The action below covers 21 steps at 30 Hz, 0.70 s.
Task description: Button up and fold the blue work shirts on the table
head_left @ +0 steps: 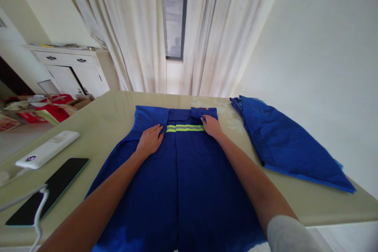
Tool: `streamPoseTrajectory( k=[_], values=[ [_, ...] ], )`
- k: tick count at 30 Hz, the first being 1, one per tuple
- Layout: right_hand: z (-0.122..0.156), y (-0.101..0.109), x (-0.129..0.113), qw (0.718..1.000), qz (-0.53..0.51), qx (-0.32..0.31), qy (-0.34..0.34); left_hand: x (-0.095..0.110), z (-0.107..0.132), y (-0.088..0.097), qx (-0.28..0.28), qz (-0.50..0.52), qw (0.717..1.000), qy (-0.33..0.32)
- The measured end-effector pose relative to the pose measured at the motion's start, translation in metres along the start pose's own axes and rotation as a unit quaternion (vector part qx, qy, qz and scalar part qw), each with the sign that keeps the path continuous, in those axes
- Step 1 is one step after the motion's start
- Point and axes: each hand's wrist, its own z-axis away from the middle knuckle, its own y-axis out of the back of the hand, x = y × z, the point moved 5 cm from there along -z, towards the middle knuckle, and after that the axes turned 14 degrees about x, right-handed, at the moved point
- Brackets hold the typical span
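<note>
A blue work jacket point(177, 181) with a yellow-green and grey reflective stripe lies spread down the table, its lower part reaching over the front edge. Flat on its left side, at the end of the stripe, rests my left hand point(150, 139) with fingers stretched out. My right hand point(211, 126) is closed at the upper right, thumb and fingers on a folded-over flap point(203, 112) that bears a small coloured mark. The top left of the jacket is folded inward too. Part of the cloth under both palms is hidden.
Another folded blue garment point(289, 145) lies at the right, by the wall. On the left are a white device point(49, 149), a black phone point(50, 191) and a white cable point(38, 212). The table point(100, 122) ends near the curtains point(132, 31); a white cabinet point(71, 67) stands back left.
</note>
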Motion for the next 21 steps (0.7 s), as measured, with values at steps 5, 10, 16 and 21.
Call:
streamPoseTrajectory(
  k=[5, 10, 16, 21],
  values=[
    [0.024, -0.013, -0.022, 0.997, 0.000, -0.041, 0.063, -0.001, 0.000, -0.002, -0.005, -0.008, 1.000, 0.000],
    [0.020, -0.014, -0.013, 0.998, 0.036, -0.042, -0.032, -0.001, 0.000, -0.001, -0.002, 0.004, 1.000, 0.002],
    [0.034, 0.000, -0.018, 0.990, -0.025, -0.095, 0.099, -0.001, 0.000, 0.002, -0.022, 0.020, 1.000, -0.004],
    [0.065, 0.022, -0.013, 0.983, -0.070, -0.096, 0.138, 0.002, 0.001, -0.009, -0.081, 0.024, 0.996, -0.013]
  ],
)
